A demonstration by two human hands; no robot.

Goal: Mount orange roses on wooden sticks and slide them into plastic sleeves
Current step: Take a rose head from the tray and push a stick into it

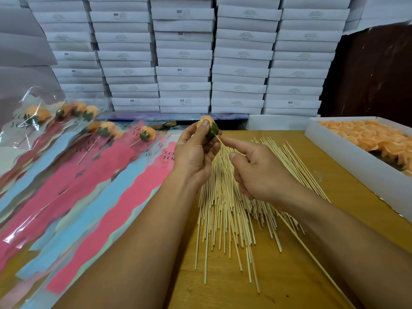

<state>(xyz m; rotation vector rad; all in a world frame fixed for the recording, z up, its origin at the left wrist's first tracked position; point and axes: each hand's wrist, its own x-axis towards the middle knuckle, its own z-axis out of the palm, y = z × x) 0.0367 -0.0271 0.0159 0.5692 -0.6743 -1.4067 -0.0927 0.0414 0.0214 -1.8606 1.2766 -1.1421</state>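
Left hand (196,152) grips small orange rose with green base (208,126) above heap of thin wooden sticks (234,208); right hand (260,172) pinches one stick (312,259) at base.

I work in a packing workshop: stacked white boxes (184,54) fill the frame's top behind my counter (289,253).

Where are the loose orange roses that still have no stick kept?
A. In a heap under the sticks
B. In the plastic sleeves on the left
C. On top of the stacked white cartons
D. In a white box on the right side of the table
D: the white box at the table's right edge holds the loose orange roses; the roses in the plastic sleeves already have sticks.
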